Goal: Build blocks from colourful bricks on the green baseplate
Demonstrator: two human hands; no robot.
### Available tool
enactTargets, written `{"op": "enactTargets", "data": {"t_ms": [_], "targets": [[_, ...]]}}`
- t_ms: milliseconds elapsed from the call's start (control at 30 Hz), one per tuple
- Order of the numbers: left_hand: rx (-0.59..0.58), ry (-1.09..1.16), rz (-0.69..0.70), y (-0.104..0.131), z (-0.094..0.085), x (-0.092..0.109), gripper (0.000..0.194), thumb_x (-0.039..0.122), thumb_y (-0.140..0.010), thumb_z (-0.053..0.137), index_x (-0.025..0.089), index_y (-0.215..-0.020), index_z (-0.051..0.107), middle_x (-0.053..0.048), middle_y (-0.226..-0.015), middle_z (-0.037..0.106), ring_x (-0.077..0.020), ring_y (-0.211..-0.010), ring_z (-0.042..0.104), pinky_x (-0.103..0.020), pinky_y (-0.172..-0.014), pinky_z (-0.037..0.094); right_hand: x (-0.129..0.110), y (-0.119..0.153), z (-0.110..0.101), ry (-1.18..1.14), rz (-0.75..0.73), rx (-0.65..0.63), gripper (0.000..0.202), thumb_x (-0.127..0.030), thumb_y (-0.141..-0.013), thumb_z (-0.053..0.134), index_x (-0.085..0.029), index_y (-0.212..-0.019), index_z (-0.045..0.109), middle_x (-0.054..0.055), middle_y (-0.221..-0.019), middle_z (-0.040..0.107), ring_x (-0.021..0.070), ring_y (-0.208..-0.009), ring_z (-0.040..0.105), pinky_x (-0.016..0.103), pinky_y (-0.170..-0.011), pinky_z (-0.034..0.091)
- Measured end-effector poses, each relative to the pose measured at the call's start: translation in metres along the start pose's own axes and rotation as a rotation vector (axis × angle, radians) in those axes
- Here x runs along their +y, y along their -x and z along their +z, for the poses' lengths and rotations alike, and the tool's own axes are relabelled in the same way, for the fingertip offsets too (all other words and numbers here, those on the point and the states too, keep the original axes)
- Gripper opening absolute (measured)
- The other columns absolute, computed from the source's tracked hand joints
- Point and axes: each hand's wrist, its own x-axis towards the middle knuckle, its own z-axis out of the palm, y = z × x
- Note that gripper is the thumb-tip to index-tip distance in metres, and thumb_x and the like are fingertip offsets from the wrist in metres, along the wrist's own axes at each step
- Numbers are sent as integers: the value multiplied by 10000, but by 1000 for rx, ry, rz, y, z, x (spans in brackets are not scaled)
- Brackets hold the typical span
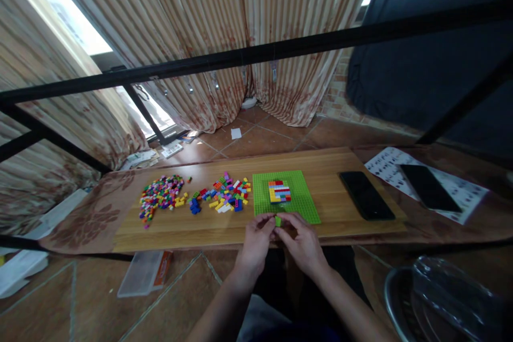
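Note:
A small lime-green toy brick (pixel 278 221) is pinched between my two hands, just over the near edge of the green baseplate (pixel 301 192). My left hand (pixel 258 238) grips it from the left with thumb and fingers. From the other side, the fingertips of my right hand (pixel 301 240) close on the same brick. On the baseplate stands a low square block of multicoloured bricks (pixel 279 191), with red, yellow, white, orange and blue showing. Left of the plate lie loose larger bricks (pixel 225 192) in mixed colours.
A heap of small bricks (pixel 160 195) lies at the board's left. The wooden board (pixel 332 165) also bears a black phone (pixel 366 195). Further right, a dark tablet-like slab (pixel 429 187) rests on a printed sheet (pixel 385 163). A black metal rail (pixel 256 55) crosses behind.

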Motion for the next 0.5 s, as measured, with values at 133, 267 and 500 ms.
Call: {"op": "enactTargets", "data": {"t_ms": [133,267,500], "targets": [[3,17,-21,4,0,-1,296,321,-620,762,126,-821,666,-27,-758,637,-80,-627,569,-198,-601,469,4,4,1,-6,4,-20,209,-271,-824,572,-244,-1023,627,38,-948,637,183,-867,601,318,-785,482],[15,7,-47,4,-1,-3,293,331,-622,749,130,-817,665,-22,-744,635,-95,-629,584,-205,-584,465,9,7,4,21,31,6,205,-311,-816,585,-237,-1003,626,41,-939,648,187,-847,615,319,-767,491],[26,-50,-36,6,-5,-3,221,235,-603,732,146,-800,685,-14,-722,651,-91,-618,579,-189,-566,430,8,11,6,52,28,-1,231,-317,-798,600,-245,-1017,614,42,-934,651,197,-827,623,333,-757,505]]}}
